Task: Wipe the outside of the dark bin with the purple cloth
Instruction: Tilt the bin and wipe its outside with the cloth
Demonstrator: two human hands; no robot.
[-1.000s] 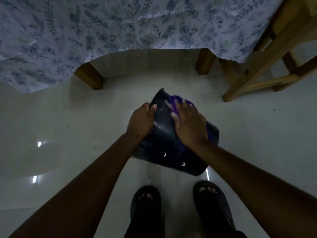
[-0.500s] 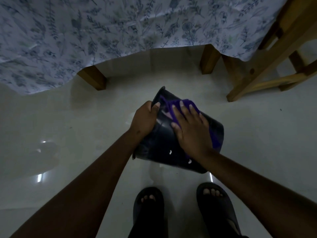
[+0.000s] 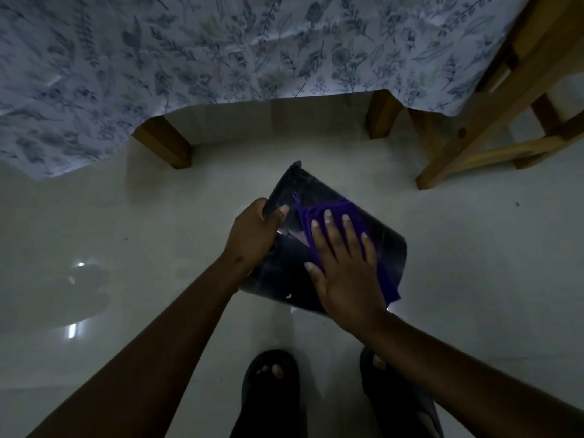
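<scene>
**Clerk:** Hands, head view, two items. Left hand [image 3: 252, 235]: clamped on the dark bin [image 3: 319, 197] at its rim edge, thumb on the outer wall, fingers hidden on the far side. Right hand [image 3: 343, 270]: flat and spread, palm pressing the purple cloth [image 3: 328, 213] against the bin's upper side wall; not gripping, only bearing down.

**Checker:** Location of the bin?

**Clerk:** Held tilted on its side above the floor [image 3: 474, 263], in front of the person's sandals [image 3: 270, 384], near the wooden legs [image 3: 164, 143] under the leaf-print tablecloth [image 3: 221, 52]. Whether its lower edge touches the floor cannot be told. A wooden stool [image 3: 493, 121] stands well apart to the right.

**Checker:** Step in hand?

**Clerk:** Judged as a wiping stroke along the wall, partway through the job; only the upper face is under the cloth.

**Checker:** Handling notes?

**Clerk:** Keep the palm flat so the cloth moves with it and does not bunch; one corner hangs loose past the bin's base. Hold the rim firmly, since pressure on a tilted round wall could roll it. Run overlapping strokes rim to base, then turn the bin with the left hand to bring the unseen underside up. The wall looks glossy; likely slippery.

**Checker:** Other views?

**Clerk:** None supplied.
</scene>
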